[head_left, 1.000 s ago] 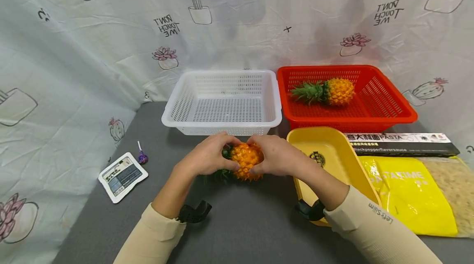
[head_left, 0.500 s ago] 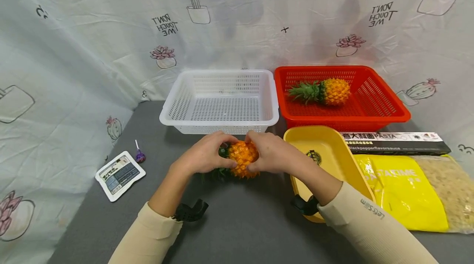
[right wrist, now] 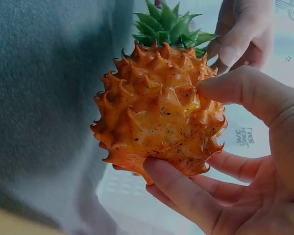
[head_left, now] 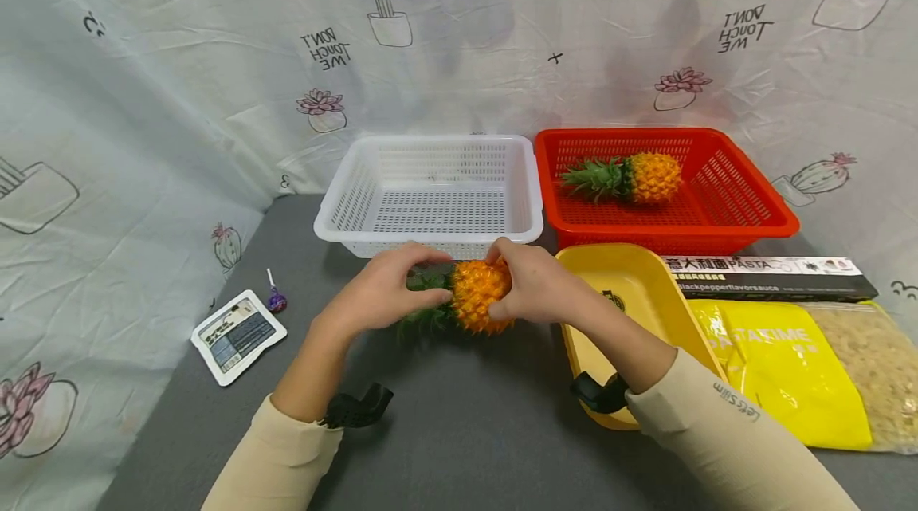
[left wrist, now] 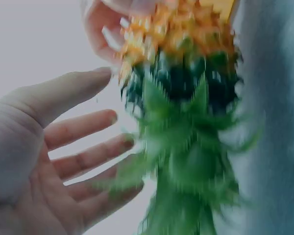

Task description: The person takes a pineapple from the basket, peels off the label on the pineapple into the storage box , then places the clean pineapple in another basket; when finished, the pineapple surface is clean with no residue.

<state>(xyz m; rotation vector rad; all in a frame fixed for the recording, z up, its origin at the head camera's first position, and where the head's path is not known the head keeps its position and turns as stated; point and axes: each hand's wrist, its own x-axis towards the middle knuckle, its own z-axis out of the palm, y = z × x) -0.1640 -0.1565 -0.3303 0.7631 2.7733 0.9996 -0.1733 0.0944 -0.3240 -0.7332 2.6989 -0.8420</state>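
Note:
An orange toy-like pineapple [head_left: 480, 296] with a green leafy crown [head_left: 428, 312] lies sideways over the grey table, its crown pointing left. My right hand [head_left: 536, 284] grips its orange body, thumb on one side and fingers round the base, as the right wrist view of the pineapple [right wrist: 161, 112] shows. Beside the crown is my left hand [head_left: 383, 288], fingers spread and nearly straight. In the left wrist view this hand [left wrist: 63, 147] has its thumb tip near the green collar, with the fingertips behind the blurred leaves [left wrist: 191, 147].
Behind the hands stands a white basket [head_left: 430, 238]; right of it, a red basket [head_left: 674, 230] holds another pineapple [head_left: 653, 178]. A yellow tray [head_left: 660, 312], black pasta box [head_left: 774, 285] and yellow bag [head_left: 796, 375] are at right. At left lie a white pack [head_left: 239, 336] and lollipop [head_left: 276, 301].
My left hand has loosened from the pineapple and shifted left, its fingers spreading and showing more of the crown. My right hand keeps its grip, with the pineapple slightly farther back.

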